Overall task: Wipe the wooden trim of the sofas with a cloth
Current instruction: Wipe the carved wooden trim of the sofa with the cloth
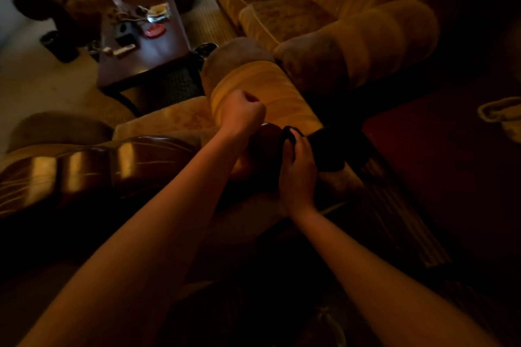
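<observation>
- The right hand [297,169] is gripping a dark cloth [324,146], its fingers curling round the bunched fabric and pressing it against the rounded wooden trim [266,138] at the corner of the near sofa.
- The left hand [244,115] is sitting just above that trim with its fingers curled into a fist; it appears to be holding nothing, perhaps bracing on the striped armrest [282,98].
- Left of the corner trim, a glossy carved wooden rail [84,166] is running along the sofa back, and whether it has been wiped cannot be told.
- Beyond the trim, a low surface [146,45] is carrying small cluttered items, and a second sofa [310,17] is standing further off.
- The dim light is likely to be the main risk: dust could be missed, and the loose cloth could slip off the curved trim onto the upholstery.
</observation>
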